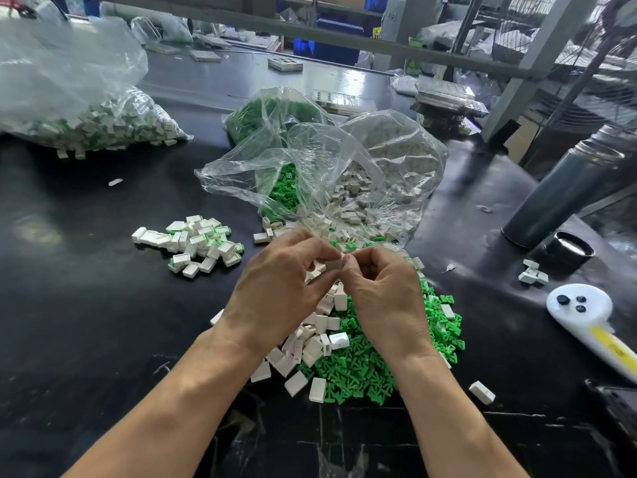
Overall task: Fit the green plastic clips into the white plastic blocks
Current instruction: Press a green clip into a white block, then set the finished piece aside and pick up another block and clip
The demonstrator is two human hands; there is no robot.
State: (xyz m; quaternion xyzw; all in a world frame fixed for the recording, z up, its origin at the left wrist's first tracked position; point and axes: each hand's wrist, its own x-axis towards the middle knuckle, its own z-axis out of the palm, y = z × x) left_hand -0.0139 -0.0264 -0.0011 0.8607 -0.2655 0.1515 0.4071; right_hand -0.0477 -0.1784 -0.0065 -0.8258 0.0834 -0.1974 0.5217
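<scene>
My left hand (pixel 275 288) and my right hand (pixel 382 294) meet above the middle of the black table. Between their fingertips they pinch one white block (pixel 333 264); any clip in it is hidden by the fingers. Below the hands lies a heap of loose white blocks (pixel 310 343), and to its right a heap of green clips (pixel 365 367). A pile of white blocks with green clips fitted (pixel 196 243) sits to the left.
An open clear bag (pixel 310 167) with green clips and white blocks lies behind the hands. Another full bag (pixel 86 108) sits far left. A grey cylinder (pixel 565 191), a black lid (pixel 568 250) and a white handled tool (pixel 586 319) stand on the right.
</scene>
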